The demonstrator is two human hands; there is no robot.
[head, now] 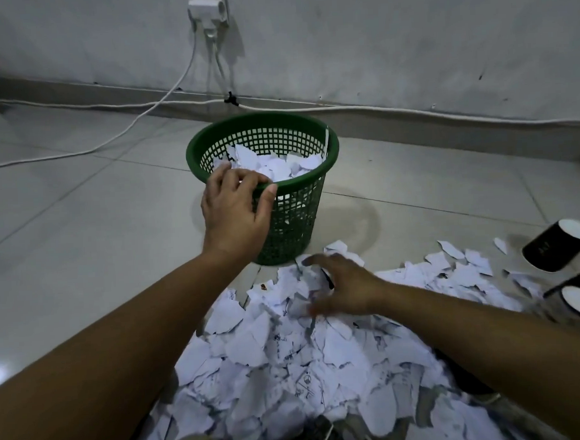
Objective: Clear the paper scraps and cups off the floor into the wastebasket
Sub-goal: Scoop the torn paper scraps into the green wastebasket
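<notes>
White paper scraps [288, 363] lay in a broad heap across the floor [83, 229] in front of the person, with far more there than in the green wastebasket [295, 216] standing just beyond the heap, which was about half full of scraps. Three black cups [557, 249] lay at the right edge, not yet cleared. Most of the job seemed left. The left hand [235, 209] curled its grip over the wastebasket's near rim. The right hand [341, 287], blurred, was down on the heap; its grip could not be told.
</notes>
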